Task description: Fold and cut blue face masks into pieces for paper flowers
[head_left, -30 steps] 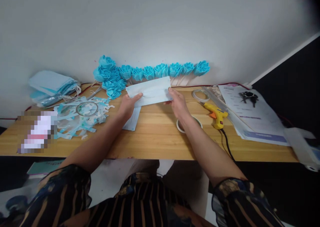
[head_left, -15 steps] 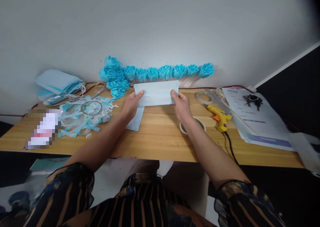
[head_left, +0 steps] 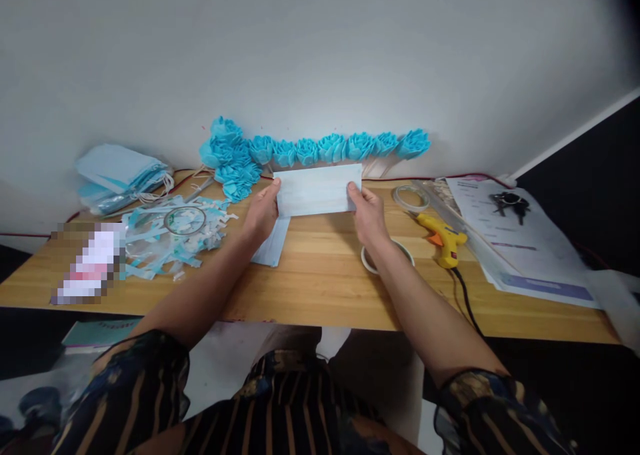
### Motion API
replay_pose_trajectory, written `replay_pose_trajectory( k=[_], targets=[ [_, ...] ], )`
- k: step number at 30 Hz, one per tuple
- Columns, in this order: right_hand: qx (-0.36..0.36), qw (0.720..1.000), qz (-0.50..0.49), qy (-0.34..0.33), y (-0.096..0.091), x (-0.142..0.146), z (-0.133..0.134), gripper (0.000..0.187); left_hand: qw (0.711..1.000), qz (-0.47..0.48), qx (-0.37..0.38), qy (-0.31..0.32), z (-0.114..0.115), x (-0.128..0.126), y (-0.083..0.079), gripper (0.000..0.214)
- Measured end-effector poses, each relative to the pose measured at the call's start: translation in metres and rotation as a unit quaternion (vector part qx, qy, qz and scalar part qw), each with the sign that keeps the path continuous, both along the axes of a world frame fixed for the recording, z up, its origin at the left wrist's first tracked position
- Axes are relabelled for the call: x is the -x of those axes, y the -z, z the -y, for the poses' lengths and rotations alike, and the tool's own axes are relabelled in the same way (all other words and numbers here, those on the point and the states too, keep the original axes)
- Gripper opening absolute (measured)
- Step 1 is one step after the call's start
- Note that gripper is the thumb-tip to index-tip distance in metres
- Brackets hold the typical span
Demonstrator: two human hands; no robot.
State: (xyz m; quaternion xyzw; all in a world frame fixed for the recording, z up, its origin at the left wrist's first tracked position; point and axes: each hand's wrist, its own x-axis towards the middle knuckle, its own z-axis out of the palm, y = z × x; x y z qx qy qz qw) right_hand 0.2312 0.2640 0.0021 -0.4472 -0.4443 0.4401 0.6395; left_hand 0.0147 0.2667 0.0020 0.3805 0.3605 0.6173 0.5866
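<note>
A pale blue face mask sheet [head_left: 318,189] is stretched level above the wooden table [head_left: 320,275], held at both short ends. My left hand [head_left: 263,209] pinches its left end, thumb on top. My right hand [head_left: 367,209] pinches its right end the same way. Under my left hand another pale blue sheet [head_left: 273,243] lies flat on the wood. A row of blue fabric flowers [head_left: 310,151] lies along the wall just behind the held sheet.
A stack of masks [head_left: 117,175] and a heap of blue scraps with a tape ring [head_left: 173,231] lie at left. A tape roll [head_left: 387,258] sits under my right wrist. Right of it are a yellow glue gun [head_left: 443,237], a clear tape ring [head_left: 410,198], papers [head_left: 510,238] and keys [head_left: 510,203].
Both hands have turned the mask sheet from tilted to level and drawn it taut. The view has shifted slightly.
</note>
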Motion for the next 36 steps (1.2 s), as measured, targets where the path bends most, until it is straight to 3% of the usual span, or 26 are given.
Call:
replay_pose_trajectory(
  k=[4, 10, 14, 17, 19, 21, 25, 28, 31, 34, 36],
  targets=[
    [0.005, 1.000, -0.023, -0.007, -0.002, 0.002, 0.002, 0.045, 0.999, -0.023, -0.020, 0.032, -0.002, 0.000, 0.004, 0.057],
    [0.002, 1.000, -0.008, -0.012, -0.001, 0.004, 0.004, 0.040, 0.997, -0.073, -0.008, -0.009, 0.003, -0.003, 0.008, 0.063],
    [-0.023, 0.999, 0.012, 0.021, -0.003, 0.000, 0.002, 0.032, 0.995, -0.093, -0.020, -0.030, 0.005, -0.003, -0.003, 0.055],
    [-0.017, 1.000, 0.001, 0.014, -0.010, -0.007, 0.000, 0.036, 0.997, -0.057, 0.001, -0.044, -0.002, 0.011, -0.018, 0.052],
    [0.001, 1.000, 0.011, -0.027, -0.016, -0.010, 0.000, 0.041, 0.999, -0.042, 0.018, -0.025, -0.008, 0.026, -0.030, 0.053],
    [0.016, 0.995, 0.038, -0.086, -0.018, -0.011, 0.001, 0.045, 0.998, -0.053, -0.020, -0.015, -0.011, 0.041, -0.041, 0.061],
    [-0.001, 0.982, 0.108, -0.157, -0.013, -0.005, 0.008, 0.044, 0.969, -0.213, -0.061, 0.107, -0.001, 0.048, -0.052, 0.074],
    [-0.034, 0.967, 0.201, -0.155, -0.009, 0.004, 0.011, 0.038, 0.892, -0.384, -0.093, 0.218, 0.011, 0.036, -0.053, 0.071],
    [-0.075, 0.943, 0.295, -0.133, -0.015, 0.006, 0.008, 0.031, 0.841, -0.484, -0.101, 0.222, 0.016, 0.024, -0.048, 0.064],
    [-0.089, 0.923, 0.360, -0.104, -0.041, -0.008, 0.006, 0.036, 0.848, -0.494, -0.070, 0.177, 0.013, 0.021, -0.039, 0.059],
    [-0.073, 0.862, 0.499, -0.052, -0.064, -0.027, 0.015, 0.032, 0.880, -0.451, -0.052, 0.136, 0.010, 0.021, -0.033, 0.060]
  ],
)
